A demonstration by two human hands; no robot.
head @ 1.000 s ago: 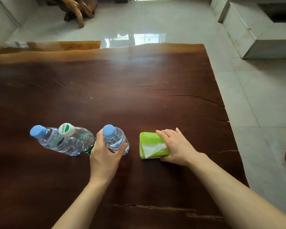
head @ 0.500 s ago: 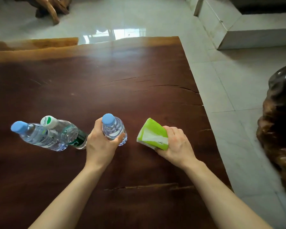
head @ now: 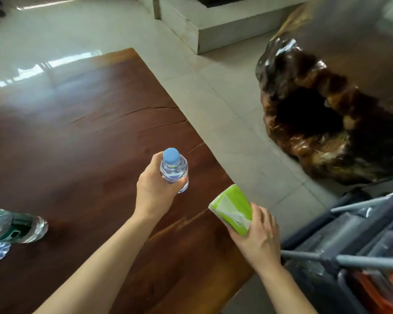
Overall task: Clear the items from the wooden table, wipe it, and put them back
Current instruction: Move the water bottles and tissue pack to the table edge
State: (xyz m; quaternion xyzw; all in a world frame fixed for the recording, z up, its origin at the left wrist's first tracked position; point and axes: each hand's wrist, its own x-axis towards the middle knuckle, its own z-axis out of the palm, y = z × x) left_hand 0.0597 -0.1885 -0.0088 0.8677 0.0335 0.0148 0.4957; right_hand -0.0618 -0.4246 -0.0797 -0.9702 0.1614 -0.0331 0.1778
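I see the dark reddish-brown wooden table; above its right part the left hand has its fingers wrapped around a small clear plastic water bottle with a blue cap. Past the table's right edge, the right hand grips a lime-green tissue pack. Two clear bottles stand at the table's left. A grey metal cart sits right of it.
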